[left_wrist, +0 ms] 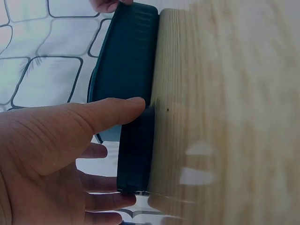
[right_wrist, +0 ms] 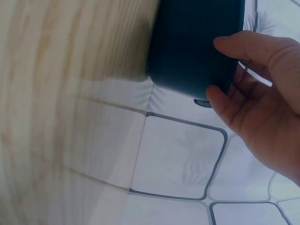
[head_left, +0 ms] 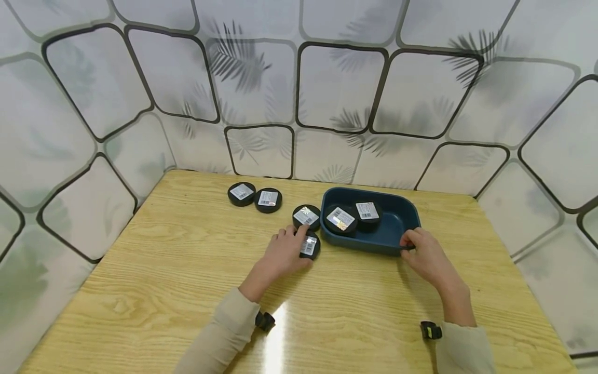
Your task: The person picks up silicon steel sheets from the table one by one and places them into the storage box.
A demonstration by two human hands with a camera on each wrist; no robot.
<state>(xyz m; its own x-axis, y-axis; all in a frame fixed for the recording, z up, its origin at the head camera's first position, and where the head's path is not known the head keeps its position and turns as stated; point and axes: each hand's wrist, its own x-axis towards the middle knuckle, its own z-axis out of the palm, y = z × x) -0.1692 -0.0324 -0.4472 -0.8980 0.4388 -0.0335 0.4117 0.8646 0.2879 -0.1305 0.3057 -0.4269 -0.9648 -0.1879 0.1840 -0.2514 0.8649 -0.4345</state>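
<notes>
My left hand (head_left: 286,253) holds a flat black round tin (head_left: 309,245) with a white barcode label, its thumb and fingers on opposite sides of the rim in the left wrist view. The tin stays on or very near the table. Just behind it sits a similar tin (head_left: 306,216), close against a dark blue tray (head_left: 384,249). Inside the tray two more tins lie on the left, one labelled tin (head_left: 340,220) beside another tin (head_left: 368,212). At the tray's front right corner, my right hand (head_left: 427,255) pinches the rim between thumb and fingers.
Two labelled tins, a left tin (head_left: 241,193) and a right tin (head_left: 268,200), lie side by side farther back on the wooden table (head_left: 177,249). A patterned curtain (head_left: 261,78) encloses the table at the back and sides.
</notes>
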